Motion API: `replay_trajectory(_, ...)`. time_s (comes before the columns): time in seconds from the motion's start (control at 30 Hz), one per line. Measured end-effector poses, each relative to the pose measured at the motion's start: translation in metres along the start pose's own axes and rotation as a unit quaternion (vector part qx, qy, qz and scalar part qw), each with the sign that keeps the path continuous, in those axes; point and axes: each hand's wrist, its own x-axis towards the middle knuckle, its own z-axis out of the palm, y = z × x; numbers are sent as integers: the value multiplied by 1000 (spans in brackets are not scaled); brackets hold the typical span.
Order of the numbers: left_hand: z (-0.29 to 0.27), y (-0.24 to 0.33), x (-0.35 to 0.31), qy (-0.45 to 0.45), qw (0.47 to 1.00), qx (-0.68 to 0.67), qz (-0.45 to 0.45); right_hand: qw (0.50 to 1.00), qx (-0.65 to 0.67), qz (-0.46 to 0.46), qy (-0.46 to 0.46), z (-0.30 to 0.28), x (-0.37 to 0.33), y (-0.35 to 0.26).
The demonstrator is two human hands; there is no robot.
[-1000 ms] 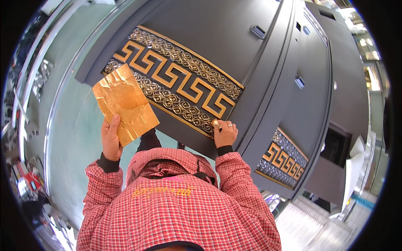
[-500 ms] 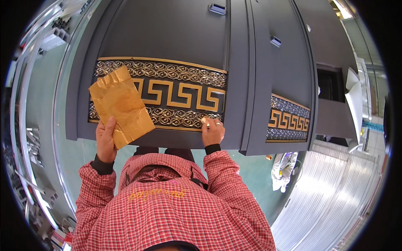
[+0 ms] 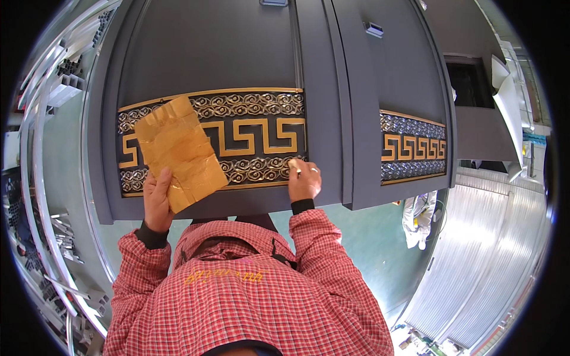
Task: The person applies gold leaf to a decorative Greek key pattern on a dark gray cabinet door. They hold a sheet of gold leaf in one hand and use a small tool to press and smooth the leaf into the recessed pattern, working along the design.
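Observation:
My left hand (image 3: 158, 200) grips the lower edge of a creased, gold-coloured sheet (image 3: 181, 157), its thumb on top. The sheet is tilted and covers part of the decorated band on a dark grey door panel (image 3: 208, 50). My right hand (image 3: 306, 183) is closed, its fingertips at the right end of the band's lower row of rose reliefs (image 3: 252, 170). Something small and pale shows between those fingers, too hidden to name. Above that row runs a raised gold key pattern (image 3: 243, 132), with another row of roses (image 3: 249, 104) beyond it.
A second grey panel (image 3: 401, 77) with a similar band stands to the right. White-wrapped material (image 3: 418, 219) lies on the green floor (image 3: 338, 237) beside a ribbed translucent sheet (image 3: 475, 237). Metal profiles (image 3: 65, 89) are stacked along the left.
My view has shifted, so the panels sit differently in it. The right hand stays at the lower rose row's right end; the left still holds the gold sheet.

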Motion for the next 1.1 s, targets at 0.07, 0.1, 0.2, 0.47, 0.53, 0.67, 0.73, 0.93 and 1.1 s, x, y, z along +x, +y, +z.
replay_trajectory(0.07,0,-5,5,-23,999,15,-22,999,45,-24,-19,11,-6,-14)
replay_trajectory(0.1,1,-6,7,-27,999,20,-22,996,52,-57,-39,8,-7,-29)
replay_trajectory(0.2,9,-6,15,-56,997,36,-29,993,62,53,-81,-7,-5,-29)
replay_trajectory(0.47,2,-9,26,-126,989,42,-69,963,269,-16,-31,-93,27,-134)
replay_trajectory(0.53,5,-8,27,-154,985,64,-48,961,271,-56,-27,-95,23,-157)
replay_trajectory(0.67,2,-9,29,-157,984,57,-54,977,168,-122,-50,-87,19,-173)
replay_trajectory(0.73,-14,-17,34,-157,983,71,-63,986,140,-90,-12,-83,15,-162)
replay_trajectory(0.93,-25,2,44,-122,988,60,-67,976,147,148,60,-60,-1,-78)
replay_trajectory(1.1,-28,2,54,-116,989,57,-77,982,26,175,62,-25,-12,-24)
